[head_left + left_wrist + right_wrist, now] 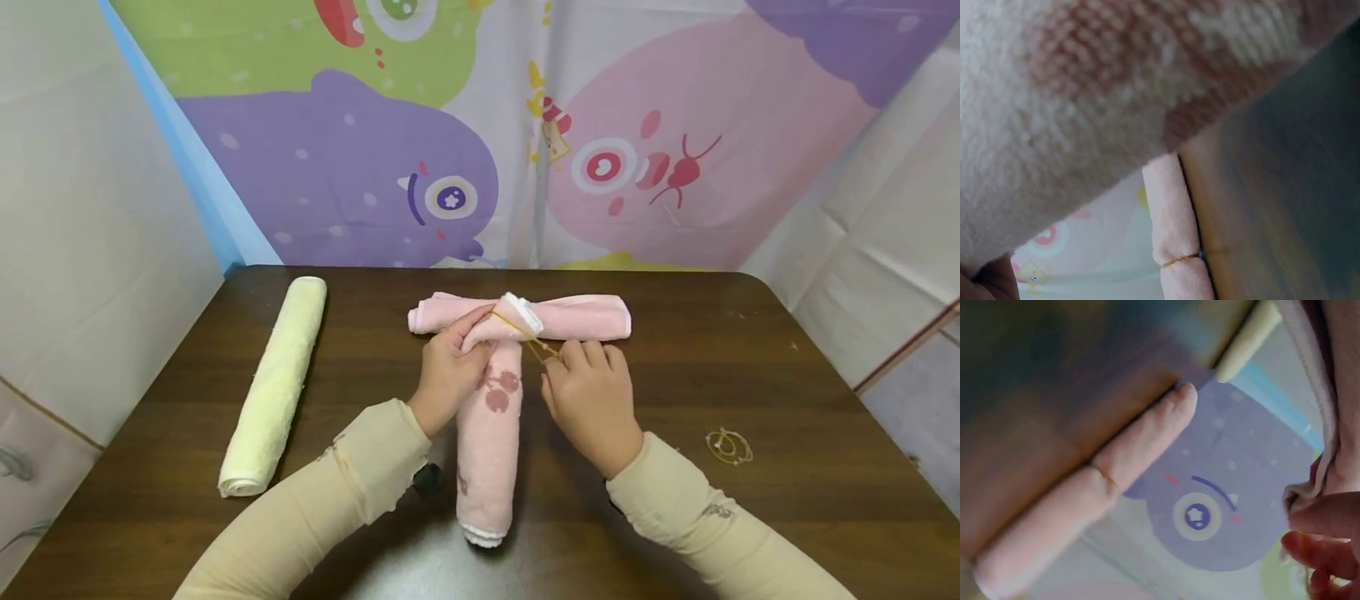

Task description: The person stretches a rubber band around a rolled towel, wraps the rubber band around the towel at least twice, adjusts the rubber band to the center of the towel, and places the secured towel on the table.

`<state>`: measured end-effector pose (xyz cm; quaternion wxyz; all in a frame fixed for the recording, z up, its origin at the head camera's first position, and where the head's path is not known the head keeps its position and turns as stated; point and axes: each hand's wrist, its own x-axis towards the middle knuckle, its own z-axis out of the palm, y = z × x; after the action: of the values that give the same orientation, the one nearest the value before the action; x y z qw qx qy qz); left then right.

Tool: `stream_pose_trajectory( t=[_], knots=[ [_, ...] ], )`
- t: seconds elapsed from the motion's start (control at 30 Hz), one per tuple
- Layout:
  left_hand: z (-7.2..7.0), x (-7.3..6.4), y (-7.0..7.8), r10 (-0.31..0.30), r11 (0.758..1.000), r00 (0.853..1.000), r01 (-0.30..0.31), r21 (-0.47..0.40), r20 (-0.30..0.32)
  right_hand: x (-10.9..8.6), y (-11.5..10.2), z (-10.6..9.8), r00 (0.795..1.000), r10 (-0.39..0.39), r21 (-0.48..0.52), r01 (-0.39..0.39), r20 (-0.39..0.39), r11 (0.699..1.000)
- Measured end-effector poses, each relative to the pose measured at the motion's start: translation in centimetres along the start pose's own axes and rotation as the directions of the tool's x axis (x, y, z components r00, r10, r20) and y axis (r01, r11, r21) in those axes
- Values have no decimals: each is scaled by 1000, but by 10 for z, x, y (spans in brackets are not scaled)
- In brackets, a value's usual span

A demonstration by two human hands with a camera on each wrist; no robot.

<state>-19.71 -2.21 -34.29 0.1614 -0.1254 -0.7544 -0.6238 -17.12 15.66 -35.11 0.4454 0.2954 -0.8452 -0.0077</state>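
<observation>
Brown table [360,358], left grip [446,375] clamped on patterned pink towel [489,450] — right grip [596,400] pinching yellow band [542,345]

- the left sleeve [292,517] is long, beige and softly creased
- the right sleeve [765,542] matches it in colour, with a small greyish patterned patch [720,510] near the wrist
- broad beige bands wrap both wrists, the left band [384,454] and the right band [663,483] alike
- a small black piece [428,480] shows beneath the left wrist
- both hands, left hand [448,371] and right hand [596,404], are bare
</observation>
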Motion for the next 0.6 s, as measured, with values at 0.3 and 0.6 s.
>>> stream_pose_trajectory(
  t=[0.3,0.6],
  knots=[
    [0,2,3,-56,998,998,56,19,2,3,17,1,783,-618,-165,601,-77,782],
    [-2,5,5,-78,997,996,79,4,-41,8,26,6,878,-299,107,361,-374,926]
  ],
)
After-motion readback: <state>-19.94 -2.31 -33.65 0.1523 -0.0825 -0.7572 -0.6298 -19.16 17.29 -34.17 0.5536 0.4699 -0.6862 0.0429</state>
